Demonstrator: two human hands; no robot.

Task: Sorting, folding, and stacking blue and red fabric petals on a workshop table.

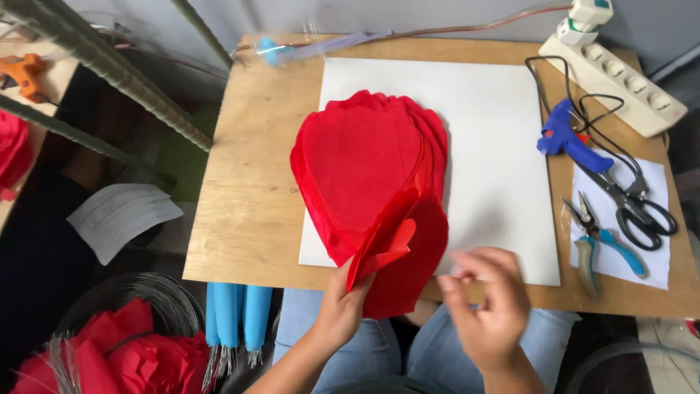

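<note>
Left hand (341, 306) pinching base of fanned red paper petals (368, 175), spread over white board (503, 146) on wooden table (248, 197). Right hand (487, 303) blurry, fingers loosely curled, holding nothing visible. Petals look feather-light, floppy, tear easy; grab at narrow base, gently.

Bright even daylight; right hand (487, 306) motion-blurred.

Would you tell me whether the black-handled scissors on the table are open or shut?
Shut, as far as shows: the scissors lie flat on the white sheet beside the blue glue gun, blades together, with no gap visible between them.
</note>
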